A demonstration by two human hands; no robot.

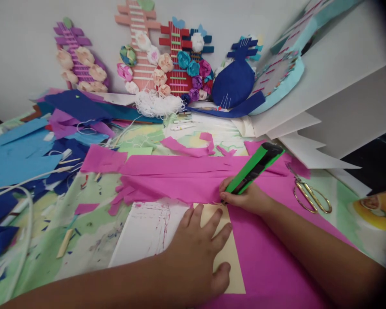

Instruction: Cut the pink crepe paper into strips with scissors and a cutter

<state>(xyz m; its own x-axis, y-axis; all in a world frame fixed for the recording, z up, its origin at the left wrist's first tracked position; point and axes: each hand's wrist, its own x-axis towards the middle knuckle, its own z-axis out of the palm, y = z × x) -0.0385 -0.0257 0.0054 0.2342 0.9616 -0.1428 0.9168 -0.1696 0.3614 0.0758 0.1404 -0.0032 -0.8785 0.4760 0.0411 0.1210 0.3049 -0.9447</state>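
My right hand [247, 198] is closed round a green and black utility knife [249, 171]. The knife leans up to the right, and its lower end meets the top edge of a cream card [233, 266]. My left hand [193, 246] lies with its fingers spread, pressing on the card and partly over a white board [140, 236] covered in pinkish scratch marks. A large magenta sheet [276, 253] extends under the card and my right forearm. Folded magenta strips [180, 166] lie across just beyond my hands. The blade tip is too small to make out.
Gold-handled scissors [312, 195] lie to the right, near an orange container [378, 210]. Blue scraps [22, 150] and a white cable [30, 214] crowd the left. Decorated instrument-shaped crafts [176, 60] lean against the wall, with white yarn [159, 104] before them. Folded white board [318, 98] stands right.
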